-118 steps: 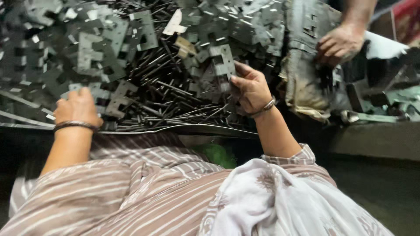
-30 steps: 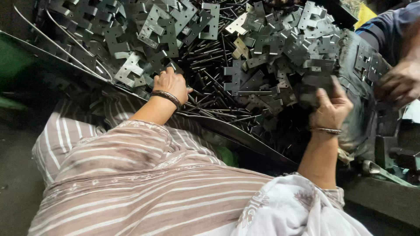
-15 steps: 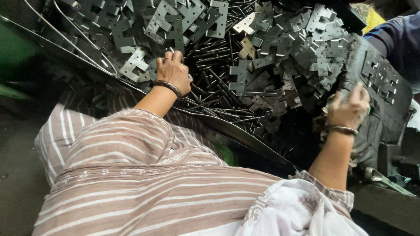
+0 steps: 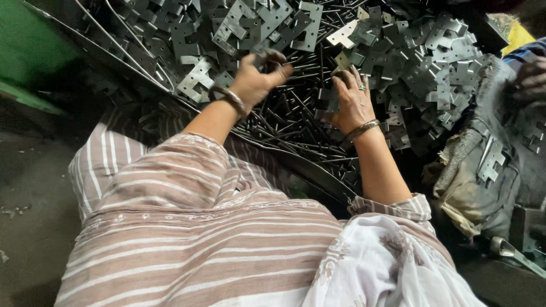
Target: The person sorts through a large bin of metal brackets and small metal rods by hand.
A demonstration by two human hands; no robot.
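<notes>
A small dark metal part [image 4: 268, 55] is gripped in the fingertips of the left hand [image 4: 256, 79], which is raised just above the heap. The right hand [image 4: 351, 99] is laid on the heap with its fingers spread and bent over the rods [image 4: 296, 122]; whether anything is pinched under them cannot be told. A bangle [image 4: 227, 98] is worn on the left wrist, another bangle [image 4: 364, 128] on the right wrist, and a ring [image 4: 362, 87] on a right finger.

Between and below the two hands, thin dark rods are piled in a tangle. Beyond the hands and out to both sides, flat stamped plates [image 4: 239, 25] with notched edges are heaped thickly. A curved tray rim [image 4: 296, 162] is seen just below the hands, towards the body. Well to the right of the right hand, a grimy cloth [image 4: 472, 182] is draped, with plates lying on it. Beyond that, at the right edge, another person's hand [image 4: 530, 79] is seen, with a blue sleeve [image 4: 523, 52].
</notes>
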